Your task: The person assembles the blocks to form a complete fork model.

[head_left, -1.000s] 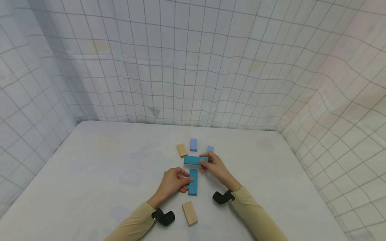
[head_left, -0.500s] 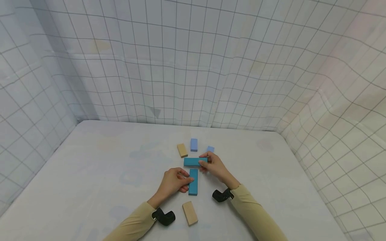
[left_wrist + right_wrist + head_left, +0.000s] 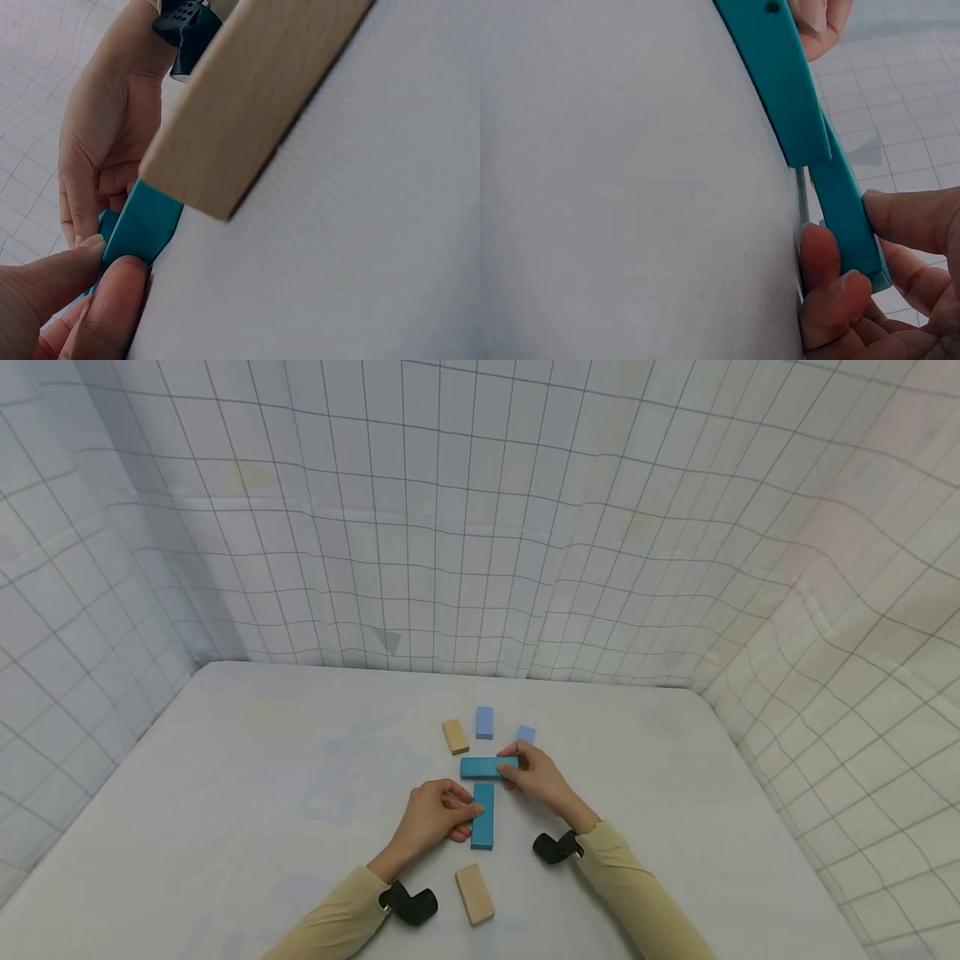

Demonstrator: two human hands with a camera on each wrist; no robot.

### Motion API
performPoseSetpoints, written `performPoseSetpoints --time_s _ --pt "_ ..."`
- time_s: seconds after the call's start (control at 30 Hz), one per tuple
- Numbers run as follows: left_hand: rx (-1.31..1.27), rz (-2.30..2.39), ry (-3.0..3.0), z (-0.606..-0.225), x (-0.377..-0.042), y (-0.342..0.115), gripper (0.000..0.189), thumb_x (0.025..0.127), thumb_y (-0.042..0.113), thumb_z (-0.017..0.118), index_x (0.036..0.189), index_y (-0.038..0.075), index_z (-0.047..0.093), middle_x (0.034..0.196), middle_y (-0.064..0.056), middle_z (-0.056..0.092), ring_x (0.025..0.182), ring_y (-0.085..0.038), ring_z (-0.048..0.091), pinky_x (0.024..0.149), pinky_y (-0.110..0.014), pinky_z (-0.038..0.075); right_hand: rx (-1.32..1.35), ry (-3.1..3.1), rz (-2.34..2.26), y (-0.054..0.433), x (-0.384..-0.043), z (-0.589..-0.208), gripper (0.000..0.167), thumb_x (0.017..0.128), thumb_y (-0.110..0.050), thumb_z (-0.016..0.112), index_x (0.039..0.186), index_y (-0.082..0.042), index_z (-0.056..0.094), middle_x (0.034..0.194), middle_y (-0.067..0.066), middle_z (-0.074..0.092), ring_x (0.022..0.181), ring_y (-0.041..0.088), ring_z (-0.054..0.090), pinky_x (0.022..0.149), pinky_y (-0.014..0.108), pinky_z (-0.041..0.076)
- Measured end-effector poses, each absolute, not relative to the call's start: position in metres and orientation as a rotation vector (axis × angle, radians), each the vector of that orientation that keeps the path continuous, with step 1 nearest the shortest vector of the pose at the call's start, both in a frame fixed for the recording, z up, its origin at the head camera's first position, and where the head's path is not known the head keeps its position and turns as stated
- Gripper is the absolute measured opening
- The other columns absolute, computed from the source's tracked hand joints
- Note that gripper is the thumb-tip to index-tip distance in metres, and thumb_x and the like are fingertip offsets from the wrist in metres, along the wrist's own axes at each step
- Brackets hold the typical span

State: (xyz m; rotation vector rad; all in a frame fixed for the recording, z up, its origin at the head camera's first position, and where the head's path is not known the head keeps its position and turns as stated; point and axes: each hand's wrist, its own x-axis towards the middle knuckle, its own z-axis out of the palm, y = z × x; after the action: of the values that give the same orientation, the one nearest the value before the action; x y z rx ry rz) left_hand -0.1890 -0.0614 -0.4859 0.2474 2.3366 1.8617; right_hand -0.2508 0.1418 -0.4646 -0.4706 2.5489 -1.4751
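Nearest me, at the lower centre of the frame, a pale wooden rectangular block (image 3: 475,895) lies on the white table (image 3: 225,827), touched by neither hand. Just beyond it, my left grip (image 3: 435,810) is clamped, thumb and fingers, on a long, smooth teal bar (image 3: 483,818) pointing away from me. Past its far end, at the centre, my right grip (image 3: 536,777) pinches the right end of a matching crosswise bar (image 3: 480,767). Farther up lie a tan rectangular block (image 3: 455,737), an upright-lying blue block (image 3: 484,722) and a smaller-looking blue block (image 3: 526,734), partly hidden by my right hand. A white, grid-lined curtain (image 3: 450,527) hangs behind.

I judge the two bars nearly set as a T, with a thin gap seen from above; the other four pieces remain unjoined. Only my right wrist view shows a dark round spot (image 3: 772,7) on the lengthwise bar; my left wrist view alone reveals the wood's grain.
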Motion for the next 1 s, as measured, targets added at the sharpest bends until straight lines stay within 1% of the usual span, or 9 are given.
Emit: performPoseSetpoints --time_s 0.1,0.17,0.4,0.5,0.63,0.8,0.9,1.0 --pt "0.250 1.865 2.340 -0.486 -0.189 -0.061 0.025 0.083 0.017 0.076 0.092 -0.002 0.063 0.064 -0.005 0.065 0.050 -0.018 0.064 0.048 -0.032 0.052 -0.505 2.611 -1.398 0.143 -0.252 -0.465 0.019 0.092 -0.019 0.065 0.107 -0.008 0.063 0.066 0.003 0.059 0.057 0.015 0.051 0.057 0.028 0.039" --pt "0.256 1.861 2.346 -0.487 -0.189 -0.062 0.025 0.083 0.017 0.076 0.092 -0.002 0.063 0.064 -0.005 0.065 0.050 -0.018 0.064 0.048 -0.032 0.052 -0.529 2.620 -1.373 0.144 -0.253 -0.465 0.020 0.092 -0.021 0.065 0.108 -0.008 0.064 0.065 0.002 0.058 0.055 0.015 0.049 0.056 0.028 0.039" --pt "0.274 1.879 2.325 -0.486 -0.188 -0.062 0.027 0.083 0.016 0.076 0.094 -0.004 0.062 0.066 -0.006 0.065 0.052 -0.019 0.065 0.049 -0.033 0.052 -0.528 2.585 -1.356 0.149 -0.254 -0.463 0.026 0.090 -0.023 0.068 0.109 -0.006 0.064 0.066 0.002 0.060 0.057 0.014 0.054 0.054 0.028 0.043" --pt "0.257 1.875 2.327 -0.485 -0.188 -0.062 0.027 0.082 0.017 0.076 0.094 -0.004 0.062 0.066 -0.006 0.065 0.052 -0.019 0.064 0.049 -0.032 0.052 -0.551 2.570 -1.339 0.152 -0.255 -0.464 0.030 0.087 -0.021 0.072 0.111 -0.006 0.063 0.068 0.002 0.059 0.057 0.014 0.053 0.054 0.027 0.042" --pt "0.234 1.863 2.333 -0.485 -0.188 -0.061 0.026 0.082 0.017 0.076 0.094 -0.003 0.062 0.066 -0.006 0.065 0.052 -0.018 0.064 0.049 -0.032 0.052 -0.607 2.597 -1.295 0.156 -0.256 -0.465 0.035 0.082 -0.014 0.076 0.113 -0.005 0.064 0.077 0.001 0.056 0.057 0.012 0.049 0.054 0.025 0.040" --pt "0.239 1.870 2.330 -0.485 -0.189 -0.061 0.026 0.082 0.016 0.076 0.094 -0.003 0.063 0.067 -0.006 0.066 0.051 -0.019 0.064 0.049 -0.032 0.052 -0.730 2.707 -1.198 0.158 -0.256 -0.464 0.032 0.082 -0.010 0.076 0.111 -0.002 0.067 0.088 0.004 0.053 0.065 0.012 0.047 0.058 0.025 0.040" --pt "0.237 1.859 2.332 -0.485 -0.189 -0.061 0.026 0.083 0.018 0.076 0.094 -0.002 0.063 0.066 -0.006 0.066 0.052 -0.020 0.064 0.049 -0.033 0.052 -0.786 2.724 -1.162 0.158 -0.256 -0.465 0.031 0.082 -0.009 0.075 0.111 -0.001 0.068 0.090 0.005 0.053 0.066 0.012 0.046 0.059 0.025 0.041" --pt "0.235 1.846 2.336 -0.485 -0.188 -0.061 0.026 0.083 0.019 0.076 0.094 -0.001 0.063 0.066 -0.005 0.066 0.052 -0.019 0.064 0.049 -0.034 0.052 -0.800 2.724 -1.140 0.159 -0.256 -0.466 0.031 0.082 -0.007 0.075 0.111 -0.001 0.067 0.089 0.005 0.051 0.066 0.012 0.046 0.059 0.025 0.040"
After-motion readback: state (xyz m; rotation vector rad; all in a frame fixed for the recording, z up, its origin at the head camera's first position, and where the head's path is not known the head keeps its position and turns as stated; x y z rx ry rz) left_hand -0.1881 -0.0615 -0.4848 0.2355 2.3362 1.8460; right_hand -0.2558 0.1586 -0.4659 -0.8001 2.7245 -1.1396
